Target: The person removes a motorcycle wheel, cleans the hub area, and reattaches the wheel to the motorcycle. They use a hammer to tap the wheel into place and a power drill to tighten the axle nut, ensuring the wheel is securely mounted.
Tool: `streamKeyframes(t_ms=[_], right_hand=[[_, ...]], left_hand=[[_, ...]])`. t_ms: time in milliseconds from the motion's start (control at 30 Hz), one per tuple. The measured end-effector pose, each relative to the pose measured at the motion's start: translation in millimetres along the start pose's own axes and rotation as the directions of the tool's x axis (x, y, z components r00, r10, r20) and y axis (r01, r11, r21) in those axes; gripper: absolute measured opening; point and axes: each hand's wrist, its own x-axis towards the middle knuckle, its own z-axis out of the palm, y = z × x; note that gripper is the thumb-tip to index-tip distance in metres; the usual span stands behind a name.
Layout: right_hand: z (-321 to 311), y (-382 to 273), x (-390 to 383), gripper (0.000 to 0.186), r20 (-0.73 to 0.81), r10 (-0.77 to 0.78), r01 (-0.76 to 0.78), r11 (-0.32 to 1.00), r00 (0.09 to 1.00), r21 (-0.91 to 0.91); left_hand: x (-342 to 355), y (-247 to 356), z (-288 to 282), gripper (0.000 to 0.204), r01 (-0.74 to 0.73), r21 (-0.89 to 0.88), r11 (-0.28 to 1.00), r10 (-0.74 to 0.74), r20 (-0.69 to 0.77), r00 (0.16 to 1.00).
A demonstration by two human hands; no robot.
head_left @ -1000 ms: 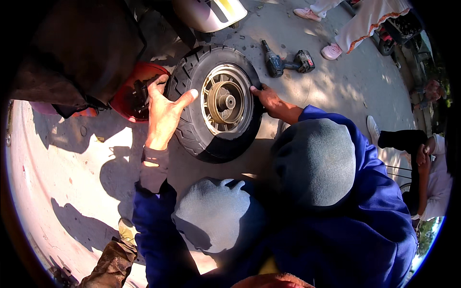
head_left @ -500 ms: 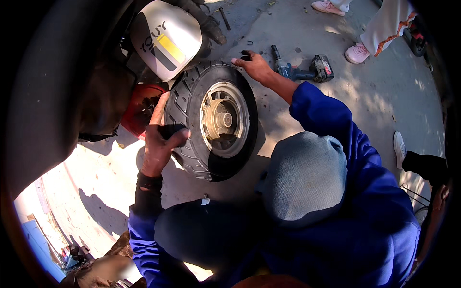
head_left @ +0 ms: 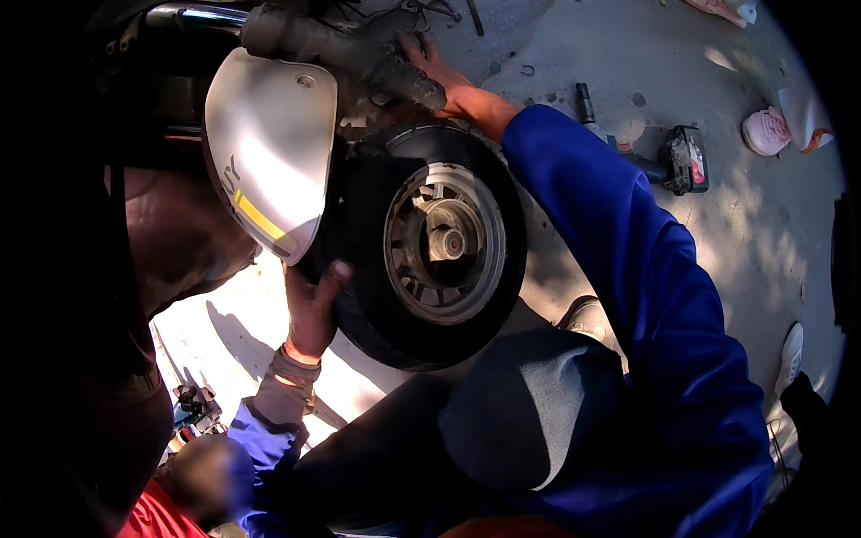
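A wheel with a black tyre (head_left: 363,305) and a pale spoked metal rim stands tilted in front of my knees. My left hand (head_left: 314,309) grips the tyre's lower left side; the thumb lies against the sidewall and the other fingers are mostly hidden. At the far side of the wheel, my right hand (head_left: 439,79) reaches past the dark lower end of a fork tube (head_left: 341,58), fingers stretched out and partly covered by it. I cannot tell what its palm touches. A white fender (head_left: 269,152) with a yellow stripe overlaps the tyre's upper left.
A cordless impact wrench (head_left: 689,161) lies on the ground to the right. A dark rod (head_left: 475,16) lies at the far edge. Bystanders' shoes, one pink (head_left: 765,132) and one white (head_left: 790,357), show at the right. A person in red (head_left: 160,513) is at lower left.
The wheel now sits closer under the fender and fork. My right hand has moved from beside the tyre's top to the fork tube. My left hand stays on the tyre.
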Motion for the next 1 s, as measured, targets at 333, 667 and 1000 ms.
streamKeyframes(t_ms=[333, 667, 1000], right_hand=[[-81, -42, -20, 0.104, -0.099, -0.204, 0.159, 0.927, 0.974, -0.340], [-146, -73, -24, 0.126, 0.323, 0.052, 0.131, 0.845, 0.945, -0.519], [-141, -87, -36, 0.129, 0.365, 0.267, -0.060, 0.870, 0.892, -0.490]], left_hand=[[-5, -15, -12, 0.100, 0.031, -0.307, 0.951, 0.003, 0.110, 0.994], [7, 0, 18, 0.053, -0.001, -0.457, 0.889, -0.074, -0.146, 0.987], [2, -24, 38, 0.076, 0.155, -0.678, 0.718, -0.106, 0.113, 0.988]])
